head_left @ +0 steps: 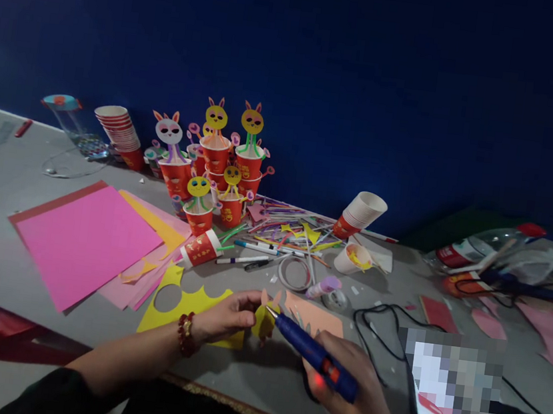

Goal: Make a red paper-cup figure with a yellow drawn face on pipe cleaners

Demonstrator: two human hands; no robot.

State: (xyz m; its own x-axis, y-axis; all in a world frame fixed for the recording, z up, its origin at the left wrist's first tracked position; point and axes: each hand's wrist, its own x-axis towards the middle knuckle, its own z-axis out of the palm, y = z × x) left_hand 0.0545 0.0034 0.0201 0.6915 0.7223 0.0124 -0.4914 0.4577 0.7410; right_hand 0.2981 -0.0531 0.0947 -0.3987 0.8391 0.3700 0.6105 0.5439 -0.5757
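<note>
My left hand [227,315], with a beaded bracelet at the wrist, pinches a small yellow paper bunny head [265,321] with pink ears. In my right hand [349,377] is a dark blue glue gun [318,360] with a red light glowing near the grip. Its metal nozzle points left and lies close to the top of the bunny head; whether it touches I cannot tell. Beneath my left hand lies a yellow paper sheet [183,310] with round holes cut out. A peach paper piece [323,317] is behind the glue gun.
Red paper cups with bunny faces [214,159] stand at the back. Pink paper sheets [86,237] lie left. Pipe cleaners [298,233], pens [242,260], a tape roll [294,273] and a stack of cups [364,211] are beyond my hands. Right are a cable [369,312], a tablet [434,401] and a bottle [488,246].
</note>
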